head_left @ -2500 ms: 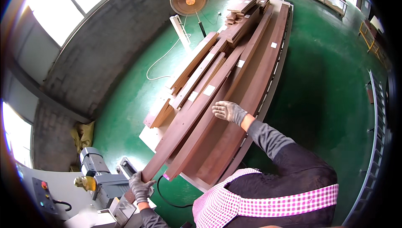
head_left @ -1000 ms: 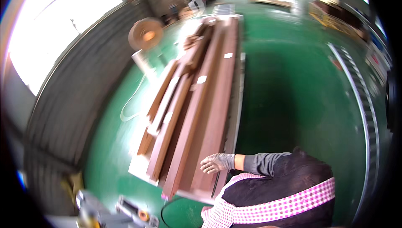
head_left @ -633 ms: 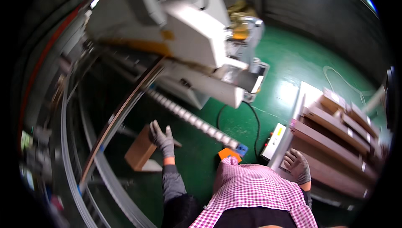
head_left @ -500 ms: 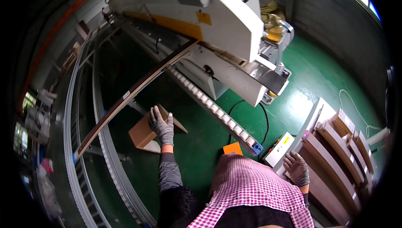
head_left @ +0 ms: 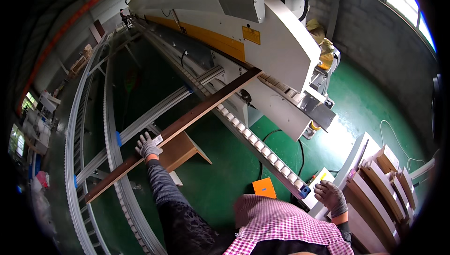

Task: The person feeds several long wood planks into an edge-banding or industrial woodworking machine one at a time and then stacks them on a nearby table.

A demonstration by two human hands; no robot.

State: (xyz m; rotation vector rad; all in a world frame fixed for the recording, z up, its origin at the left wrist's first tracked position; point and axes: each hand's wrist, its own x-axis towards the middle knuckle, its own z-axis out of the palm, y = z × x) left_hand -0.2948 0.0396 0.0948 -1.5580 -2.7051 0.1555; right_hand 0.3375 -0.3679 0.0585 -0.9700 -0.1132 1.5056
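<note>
A long narrow dark-brown board [head_left: 197,110] with a small white label lies slantwise across the roller rails, its far end against the side of the large white machine [head_left: 276,44]. My left hand [head_left: 148,146], in a grey glove, rests over the board beside the label. Its fingers are spread, pointing past the board's far edge; the thumb side is near the label. My right hand [head_left: 331,197], also gloved, hovers at the right by the stacked panels [head_left: 375,189]. Its fingers are apart and slightly bent, with nothing in them.
A rail of white rollers [head_left: 258,145] runs beside the machine; curved metal conveyor rails [head_left: 110,138] stand on the left, joined by an aluminium crossbar [head_left: 154,110]. Below the board is a brown angled panel piece [head_left: 180,152]. An orange box [head_left: 265,188] and black cable sit on the green floor.
The board has shifted nearer to me, leaving the crossbar exposed behind it. My left hand has moved left and onto the board. My right hand stays at the right, and the view has shifted.
</note>
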